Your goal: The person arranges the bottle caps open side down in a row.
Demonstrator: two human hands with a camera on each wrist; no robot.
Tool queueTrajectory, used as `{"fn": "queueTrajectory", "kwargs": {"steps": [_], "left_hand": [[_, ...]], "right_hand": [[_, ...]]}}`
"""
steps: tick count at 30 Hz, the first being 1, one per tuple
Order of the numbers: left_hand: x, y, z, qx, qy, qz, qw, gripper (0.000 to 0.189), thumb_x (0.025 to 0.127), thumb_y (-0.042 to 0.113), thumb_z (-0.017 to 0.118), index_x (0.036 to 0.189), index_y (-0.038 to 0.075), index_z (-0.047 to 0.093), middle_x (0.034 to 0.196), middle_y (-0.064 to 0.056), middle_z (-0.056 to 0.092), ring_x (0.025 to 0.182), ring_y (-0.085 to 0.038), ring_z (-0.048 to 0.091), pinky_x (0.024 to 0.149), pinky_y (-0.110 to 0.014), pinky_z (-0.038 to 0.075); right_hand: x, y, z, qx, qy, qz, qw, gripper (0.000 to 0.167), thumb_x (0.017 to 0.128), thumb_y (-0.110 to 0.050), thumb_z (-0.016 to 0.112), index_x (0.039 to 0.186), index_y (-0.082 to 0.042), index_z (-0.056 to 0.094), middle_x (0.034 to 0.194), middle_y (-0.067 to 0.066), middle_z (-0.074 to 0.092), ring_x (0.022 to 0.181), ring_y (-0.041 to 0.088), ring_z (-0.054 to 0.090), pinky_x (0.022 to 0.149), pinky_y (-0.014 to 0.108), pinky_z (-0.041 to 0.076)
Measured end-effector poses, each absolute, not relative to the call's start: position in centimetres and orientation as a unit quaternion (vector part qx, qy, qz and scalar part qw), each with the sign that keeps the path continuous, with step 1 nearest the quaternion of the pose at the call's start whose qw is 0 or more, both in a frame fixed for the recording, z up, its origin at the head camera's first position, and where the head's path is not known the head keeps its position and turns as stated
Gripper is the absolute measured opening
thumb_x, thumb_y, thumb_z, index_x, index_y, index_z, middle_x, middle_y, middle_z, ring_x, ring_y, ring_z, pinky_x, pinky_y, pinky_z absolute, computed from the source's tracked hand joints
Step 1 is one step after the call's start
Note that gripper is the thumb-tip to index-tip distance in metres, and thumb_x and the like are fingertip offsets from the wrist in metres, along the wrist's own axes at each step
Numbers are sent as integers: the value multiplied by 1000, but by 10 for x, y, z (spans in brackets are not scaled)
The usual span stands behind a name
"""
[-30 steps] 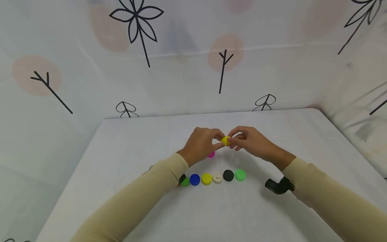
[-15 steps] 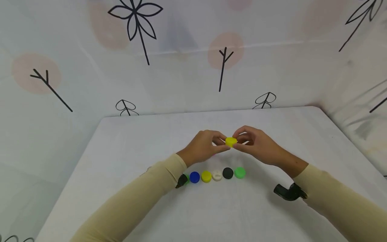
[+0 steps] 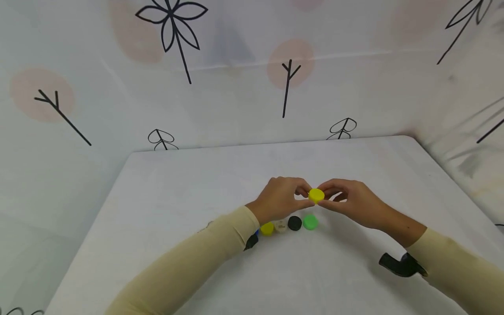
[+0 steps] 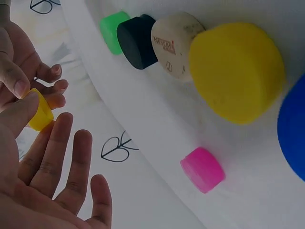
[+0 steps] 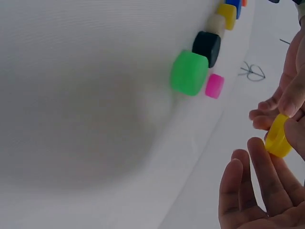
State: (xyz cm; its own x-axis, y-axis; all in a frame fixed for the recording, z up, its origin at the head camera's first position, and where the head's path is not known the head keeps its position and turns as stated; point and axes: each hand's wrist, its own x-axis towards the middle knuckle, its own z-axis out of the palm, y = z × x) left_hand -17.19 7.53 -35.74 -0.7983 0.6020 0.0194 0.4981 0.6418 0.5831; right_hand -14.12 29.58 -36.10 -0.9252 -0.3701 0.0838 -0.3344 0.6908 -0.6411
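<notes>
Both hands meet over the table and pinch one yellow bottle cap point(image 3: 316, 195) between them. My left hand point(image 3: 278, 199) grips it from the left by thumb and fingertips, and my right hand point(image 3: 354, 202) does so from the right. Beneath, a row of caps lies on the table: a yellow cap point(image 3: 267, 229), a cream cap point(image 4: 172, 45) with printed lettering, a black cap point(image 3: 294, 223) and a light green cap point(image 3: 310, 222). A blue cap point(image 4: 295, 126) shows in the left wrist view. Set apart from the row is a pink cap point(image 4: 203, 170), hidden by my left hand in the head view.
The white table point(image 3: 189, 183) ends at the back against a hanging cloth point(image 3: 236, 100) with line-drawn plants. A black wrist mount point(image 3: 401, 264) juts from the right sleeve, low over the table.
Both hands have moved right and slightly nearer with the yellow cap, which now shows its flat round face. The left arm now covers the green cap and nearly all of the blue one.
</notes>
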Motion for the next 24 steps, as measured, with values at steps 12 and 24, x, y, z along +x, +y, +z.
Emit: {"fn": "queueTrajectory", "kwargs": {"steps": [12,24], "left_hand": [[-165,101,-372,311,919,219,98,27,90,42,74,110,24,71,105,13,73,97,0,62,85,-29,39],[-164,116,-385,323,926,157,114,28,91,40,72,115,26,74,105,16,73,95,-3,63,78,-27,36]], "right_hand": [[-134,312,-376,-192,928,-314,52,28,87,-26,79,111,-14,71,100,-7,72,90,9,65,78,22,56],[-131,320,-390,-192,923,-324,84,28,84,-24,81,108,-13,72,93,-8,69,85,4,59,74,20,55]]}}
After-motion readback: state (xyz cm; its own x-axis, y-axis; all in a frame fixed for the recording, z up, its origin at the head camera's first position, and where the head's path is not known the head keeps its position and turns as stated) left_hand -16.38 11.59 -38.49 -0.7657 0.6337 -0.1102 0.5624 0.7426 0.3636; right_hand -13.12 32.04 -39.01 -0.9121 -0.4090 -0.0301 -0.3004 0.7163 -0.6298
